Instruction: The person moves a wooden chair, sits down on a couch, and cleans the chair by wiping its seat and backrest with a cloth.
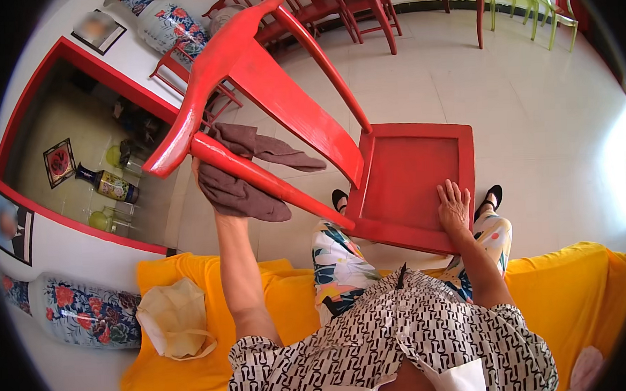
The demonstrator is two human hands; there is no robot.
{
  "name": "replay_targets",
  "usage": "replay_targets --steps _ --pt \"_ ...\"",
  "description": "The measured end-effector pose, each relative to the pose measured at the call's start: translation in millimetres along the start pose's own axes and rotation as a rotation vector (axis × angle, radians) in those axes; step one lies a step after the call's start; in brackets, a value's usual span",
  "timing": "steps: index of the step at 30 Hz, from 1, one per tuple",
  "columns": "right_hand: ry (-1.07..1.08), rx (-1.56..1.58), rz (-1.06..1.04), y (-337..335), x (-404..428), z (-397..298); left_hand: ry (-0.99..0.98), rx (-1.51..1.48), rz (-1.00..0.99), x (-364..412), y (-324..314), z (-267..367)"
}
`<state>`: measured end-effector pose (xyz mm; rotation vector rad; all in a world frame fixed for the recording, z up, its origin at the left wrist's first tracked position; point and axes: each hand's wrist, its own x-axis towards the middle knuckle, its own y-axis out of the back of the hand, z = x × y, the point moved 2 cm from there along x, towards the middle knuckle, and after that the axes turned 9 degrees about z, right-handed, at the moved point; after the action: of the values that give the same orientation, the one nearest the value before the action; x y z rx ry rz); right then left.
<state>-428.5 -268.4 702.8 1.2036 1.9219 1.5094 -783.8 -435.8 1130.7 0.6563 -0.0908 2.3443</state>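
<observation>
A red wooden chair stands before me, its seat [414,178] close to my knees and its curved top rail [210,58] towards the upper left. My left hand [198,171] is at the near back post [259,174], with a brown cloth [234,193] in its grip; most of its fingers are hidden behind the cloth and post. The cloth drapes on both sides of the post, and one end hangs near the back splat [299,122]. Flat on the right side of the seat lies my right hand [455,207], fingers apart, holding nothing.
A sofa with a yellow cover [553,290] is under me, a cream cloth bag [174,319] on its left part. Floral vases [87,310] stand at the left. More red chairs [326,11] and green transparent chairs [537,2] line the far side of the tiled floor [496,82].
</observation>
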Motion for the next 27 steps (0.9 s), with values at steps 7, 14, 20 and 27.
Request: replay_targets --steps 7,14,20,27 --pt "-0.014 0.028 0.072 4.6 -3.3 5.1 0.08 -0.565 -0.507 57.0 -46.9 22.6" --pt "0.015 0.066 0.115 16.5 -1.8 6.2 0.108 -0.571 -0.33 69.7 -38.1 19.9" --pt "0.031 0.03 0.131 22.3 -3.1 7.7 0.17 -0.574 -0.281 69.3 -47.0 24.6" --pt "0.005 0.025 0.122 13.6 0.8 17.1 0.251 -0.583 -0.222 75.5 -63.0 23.0"
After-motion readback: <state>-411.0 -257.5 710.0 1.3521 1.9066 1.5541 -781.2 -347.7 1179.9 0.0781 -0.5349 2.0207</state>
